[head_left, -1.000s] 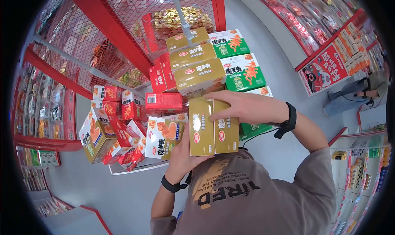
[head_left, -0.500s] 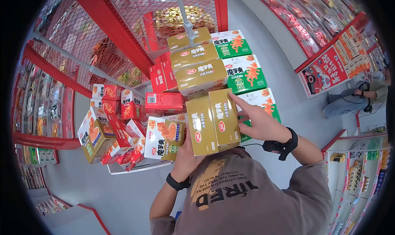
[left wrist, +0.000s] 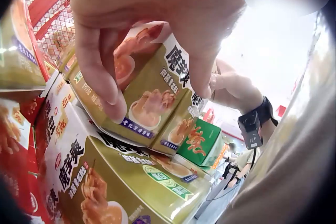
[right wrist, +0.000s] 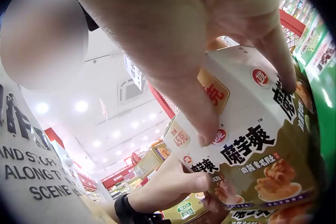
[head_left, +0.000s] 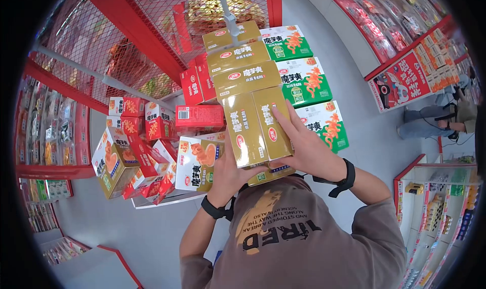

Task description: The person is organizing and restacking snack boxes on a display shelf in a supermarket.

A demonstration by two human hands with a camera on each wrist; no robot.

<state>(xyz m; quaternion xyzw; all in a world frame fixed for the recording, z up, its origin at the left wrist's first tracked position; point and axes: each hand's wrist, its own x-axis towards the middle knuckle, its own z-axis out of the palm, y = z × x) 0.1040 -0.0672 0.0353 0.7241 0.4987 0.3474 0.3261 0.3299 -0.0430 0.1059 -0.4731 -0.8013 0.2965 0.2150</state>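
Left hand and right hand are gripping two gold boxes.
Labels are reading "魔芋爽"; shirt is showing "ALONG THE WAY".

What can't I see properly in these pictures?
- Inside the two held gold boxes: every view, hidden by cardboard.
- Most of the white stand: head view, covered by boxes.
- The far person's face: head view, lost at the dark right edge.
- Writing on the yellow pack, far shelf: head view, too small.
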